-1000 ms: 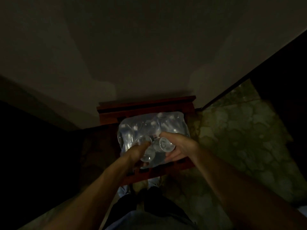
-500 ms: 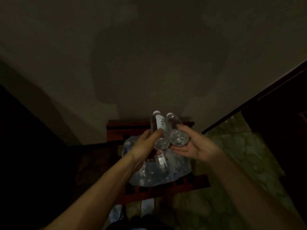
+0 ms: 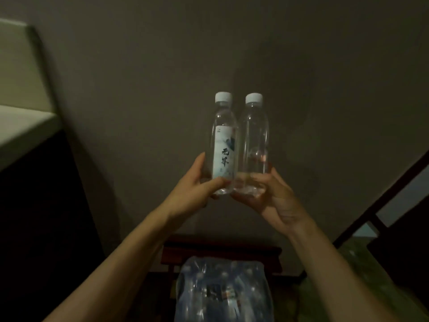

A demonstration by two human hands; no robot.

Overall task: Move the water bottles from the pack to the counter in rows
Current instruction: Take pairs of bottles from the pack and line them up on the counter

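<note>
gripping the lower part of a labelled bottle (image 3: 224,145), the left hand (image 3: 197,189) is curling its thumb across the front and its fingers round the far side. the right hand (image 3: 270,196) is cupping the base of a plain bottle (image 3: 254,145), fingers wrapping underneath and thumb lying over the front. both bottles are standing upright with white caps on top, touching side by side, raised in front of a grey wall (image 3: 162,66) near the centre of the view.

down at 6 o'clock the pack (image 3: 222,291) is sitting, wrapped in bluish plastic film with more bottles showing through it. it is resting on a dark reddish wooden stand (image 3: 220,251), whose back rail is showing just above the pack. both forearms are crossing over the space between the viewer and the pack, and nothing is covering the held bottles.

at 9 to 10 o'clock a pale counter (image 3: 21,126) edge is catching the light, with a dark panel (image 3: 41,217) below it. at 4 o'clock a greenish patterned floor (image 3: 348,275) is showing, and beyond it dark frames, possibly furniture, though the light is too dim to tell.
</note>
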